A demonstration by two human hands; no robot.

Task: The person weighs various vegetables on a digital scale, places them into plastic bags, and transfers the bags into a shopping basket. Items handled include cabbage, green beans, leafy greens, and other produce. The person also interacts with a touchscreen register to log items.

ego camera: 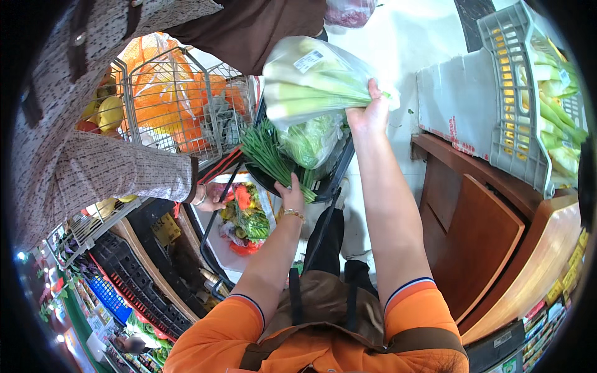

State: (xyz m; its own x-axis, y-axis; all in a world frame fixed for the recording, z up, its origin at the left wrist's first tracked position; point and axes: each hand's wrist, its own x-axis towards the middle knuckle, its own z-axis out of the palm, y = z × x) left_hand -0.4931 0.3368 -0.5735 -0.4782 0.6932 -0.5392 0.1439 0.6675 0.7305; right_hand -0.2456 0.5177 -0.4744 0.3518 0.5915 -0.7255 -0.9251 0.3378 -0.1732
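My right hand (371,112) is closed around the gathered end of a clear plastic bag of pale green leafy vegetables (317,88), which bears a white label. Below and to the left, my left hand (292,193) grips the stem end of a bunch of thin green stalks, perhaps garlic chives (267,151). Those stalks lie over the rim of a black plastic basket (346,161). A bagged head of lettuce (308,143) sits in the basket beside them, partly under the raised bag.
A person in a tweed-like sleeve (135,165) stands at the left, one hand (212,196) near the basket's handle. A wire cart (175,93) holds orange net bags. Below it is a white box (212,242) of mixed vegetables. Right stand a wooden counter (480,238) and grey crate (513,107).
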